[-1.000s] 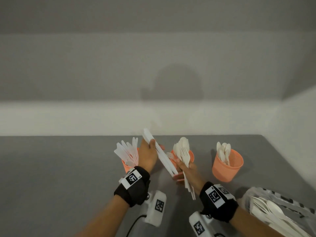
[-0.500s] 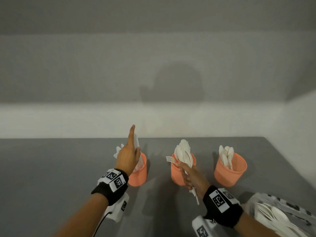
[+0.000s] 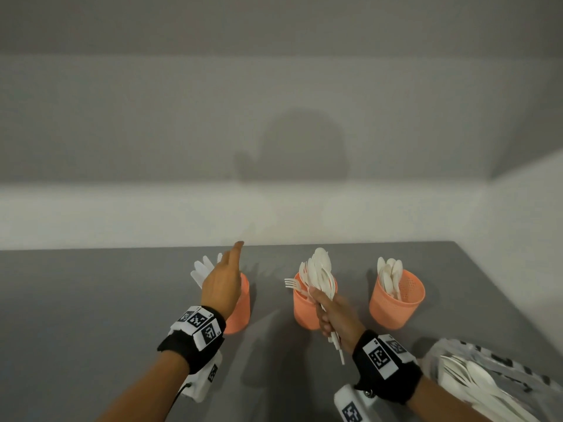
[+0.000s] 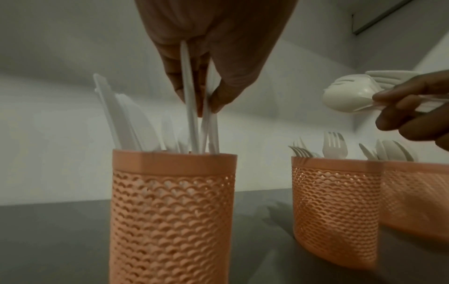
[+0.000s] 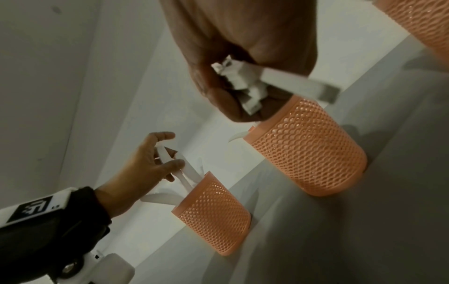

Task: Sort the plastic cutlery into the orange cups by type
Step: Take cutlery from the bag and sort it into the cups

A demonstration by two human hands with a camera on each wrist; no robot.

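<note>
I have the grey flat desk under both hands, with a clear crinkled plastic bag of unsorted white cutlery at its right edge. On it stand three orange perforated plastic cups in a row: the left cup with knives, the middle cup with forks, the right cup with spoons. A second ago my left hand held white plastic knives up beside the middle cup; now it is over the left cup, fingers and thumb pinching them, their lower ends already inside the rim. That batch is nearly sorted; I only need to let go. My right hand stays closed around a bundle of white plastic spoons in front of the middle cup, awaiting the right cup.
</note>
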